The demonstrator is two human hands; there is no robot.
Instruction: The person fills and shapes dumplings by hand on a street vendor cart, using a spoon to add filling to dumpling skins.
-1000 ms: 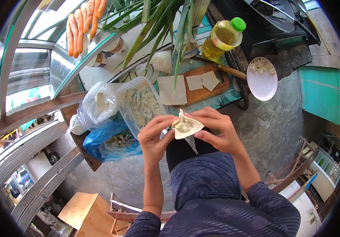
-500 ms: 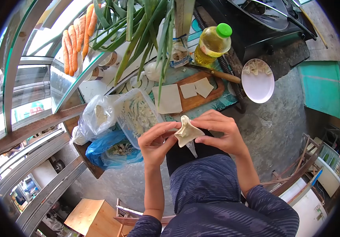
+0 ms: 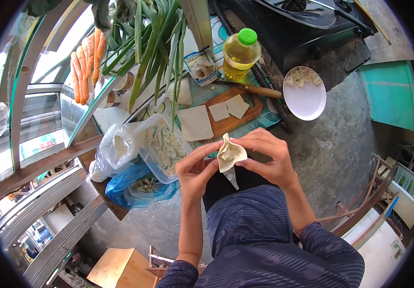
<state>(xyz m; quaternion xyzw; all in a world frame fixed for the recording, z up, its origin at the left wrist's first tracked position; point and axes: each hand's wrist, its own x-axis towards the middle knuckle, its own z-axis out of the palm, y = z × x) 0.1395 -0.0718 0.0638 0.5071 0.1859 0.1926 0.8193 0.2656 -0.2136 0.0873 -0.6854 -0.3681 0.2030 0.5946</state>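
Observation:
A pale dumpling wrapper (image 3: 231,155), folded into an open cup with some filling inside, is pinched between both hands above the lap. My left hand (image 3: 195,168) grips its left edge with thumb and fingertips. On the opposite edge, the fingers of my right hand (image 3: 267,156) are closed. Beyond the hands, a wooden cutting board (image 3: 235,122) carries a stack of square wrappers (image 3: 195,123) and smaller wrapper pieces (image 3: 229,108). A clear plastic tub (image 3: 164,144) of pale filling stands left of the board.
Behind the board lie a knife (image 3: 259,90), an oil bottle (image 3: 241,57) and a seasoning packet (image 3: 201,67). At the right, a white plate (image 3: 305,102) holds several folded dumplings. Spring onions (image 3: 156,48) and carrots (image 3: 86,62) are at upper left. Plastic bags (image 3: 137,187) sit beside the tub.
The wrapper's rim has become rounder, with its top corner drawn up to a point between the fingers. The view has shifted slightly; both hands still hold the wrapper.

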